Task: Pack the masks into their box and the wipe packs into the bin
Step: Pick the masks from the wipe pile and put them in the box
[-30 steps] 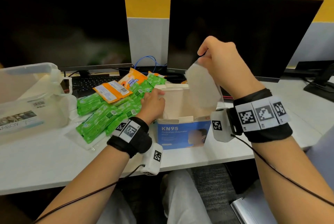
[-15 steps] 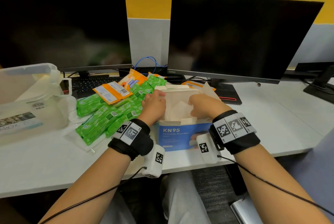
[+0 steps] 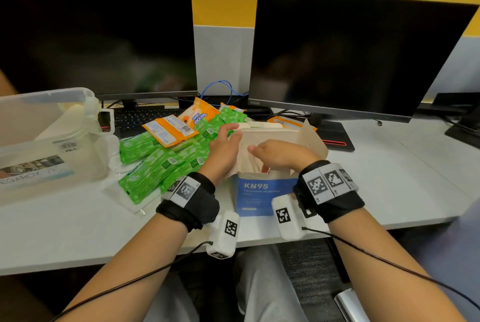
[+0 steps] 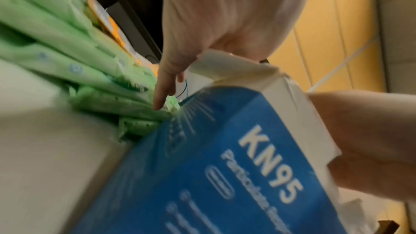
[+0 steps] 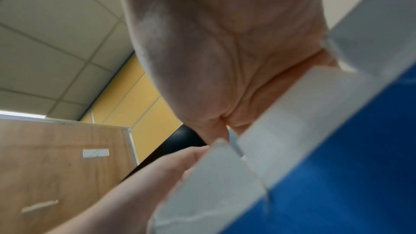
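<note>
The blue KN95 box point(image 3: 259, 191) point(image 4: 225, 166) point(image 5: 349, 149) stands open near the desk's front edge, flaps up. White masks point(image 3: 245, 163) lie inside it. My right hand point(image 3: 278, 154) point(image 5: 213, 42) reaches into the opening from above, thumb out, its fingers hidden down on the masks. My left hand point(image 3: 224, 143) point(image 4: 225, 11) rests with straight fingers against the box's left flap and wall. Green wipe packs point(image 3: 161, 165) point(image 4: 56, 42) are heaped just left of the box, with orange wipe packs point(image 3: 168, 130) on top. The clear bin point(image 3: 52, 93) sits at far left.
Two dark monitors point(image 3: 350, 62) stand behind, with a keyboard point(image 3: 140, 119) and a blue cable point(image 3: 220, 88) between them. A monitor base point(image 3: 335, 137) lies right of the box. A clear plastic bag point(image 3: 124, 197) lies under the green packs. The white desk point(image 3: 402, 178) stretches to the right.
My right hand came down from in front of the right monitor with a white mask and put it into the box. The left hand stayed at the box's left side.
</note>
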`<state>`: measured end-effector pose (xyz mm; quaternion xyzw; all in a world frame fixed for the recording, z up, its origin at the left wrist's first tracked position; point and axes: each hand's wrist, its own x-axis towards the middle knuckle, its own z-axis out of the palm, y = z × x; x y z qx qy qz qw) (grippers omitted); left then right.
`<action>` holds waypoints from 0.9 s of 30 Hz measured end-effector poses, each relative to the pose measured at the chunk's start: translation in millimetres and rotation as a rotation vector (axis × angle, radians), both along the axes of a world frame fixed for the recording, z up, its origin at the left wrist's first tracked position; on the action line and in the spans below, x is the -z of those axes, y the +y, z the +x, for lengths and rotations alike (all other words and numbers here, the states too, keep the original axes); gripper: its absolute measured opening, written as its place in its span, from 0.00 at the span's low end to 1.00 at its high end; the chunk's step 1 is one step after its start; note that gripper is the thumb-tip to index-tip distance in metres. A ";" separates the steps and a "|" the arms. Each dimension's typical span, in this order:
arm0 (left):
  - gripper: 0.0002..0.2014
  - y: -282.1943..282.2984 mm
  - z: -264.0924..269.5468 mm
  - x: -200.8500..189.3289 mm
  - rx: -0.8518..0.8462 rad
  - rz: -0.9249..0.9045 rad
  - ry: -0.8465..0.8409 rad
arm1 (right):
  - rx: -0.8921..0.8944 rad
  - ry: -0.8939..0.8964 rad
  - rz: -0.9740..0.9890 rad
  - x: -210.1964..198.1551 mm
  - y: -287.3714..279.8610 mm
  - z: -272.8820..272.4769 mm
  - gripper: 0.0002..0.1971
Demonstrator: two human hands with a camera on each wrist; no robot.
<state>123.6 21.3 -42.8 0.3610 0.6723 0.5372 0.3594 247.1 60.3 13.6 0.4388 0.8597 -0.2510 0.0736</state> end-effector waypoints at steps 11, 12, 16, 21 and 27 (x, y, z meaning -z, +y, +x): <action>0.22 -32.5 -60.4 -9.3 -0.032 -0.015 0.397 | -0.137 0.538 0.314 -23.0 -33.3 -60.1 0.16; 0.23 -36.8 -72.3 -5.6 -0.009 -0.064 0.462 | -0.172 0.562 0.308 -21.4 -38.5 -71.0 0.14; 0.33 -58.3 -124.3 26.8 -0.019 -0.491 0.658 | -0.306 0.476 0.248 -4.4 -54.2 -107.1 0.14; 0.41 -101.6 -161.0 51.0 -0.076 -0.771 0.653 | -0.401 0.251 0.149 35.9 -61.1 -129.0 0.15; 0.54 -122.0 -169.1 68.6 -0.132 -0.755 0.599 | -0.384 0.134 0.045 76.1 -62.4 -147.3 0.17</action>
